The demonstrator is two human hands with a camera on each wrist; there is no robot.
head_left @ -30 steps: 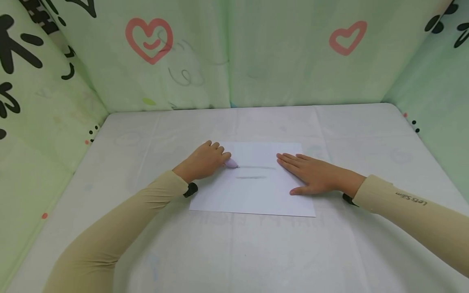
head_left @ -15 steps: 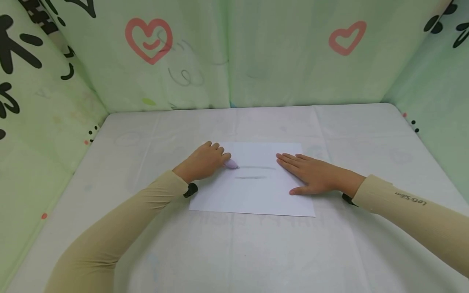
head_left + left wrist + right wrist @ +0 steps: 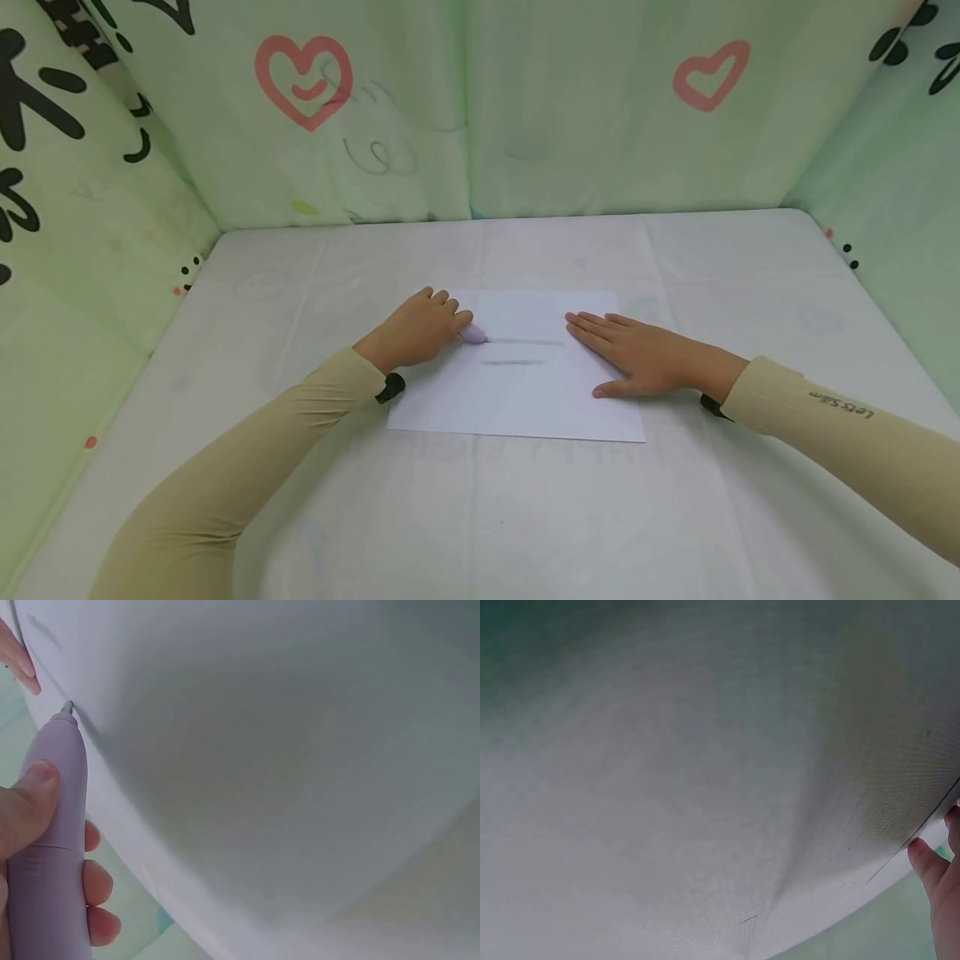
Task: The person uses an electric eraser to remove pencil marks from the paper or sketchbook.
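My left hand [image 3: 420, 329] grips a thick lilac pen-shaped electric eraser [image 3: 473, 334]. Its narrow grey tip meets the white sheet of paper [image 3: 517, 408] at the left end of the upper of two grey smudged pencil lines [image 3: 525, 342]. In the left wrist view, the thumb lies along one side of the eraser's body [image 3: 56, 802] and curled fingers show on the other. My right hand [image 3: 630, 354] rests flat on the right part of the sheet, fingers straight and thumb apart. Only a few right fingertips [image 3: 922, 855] appear in the right wrist view, at its right edge.
A white cloth [image 3: 480, 517] with light creases covers the table under the paper. Green printed curtains [image 3: 585, 142] with hearts and black marks stand behind it and along both sides. Dark wrist bands [image 3: 391, 388] show at the sleeve cuffs.
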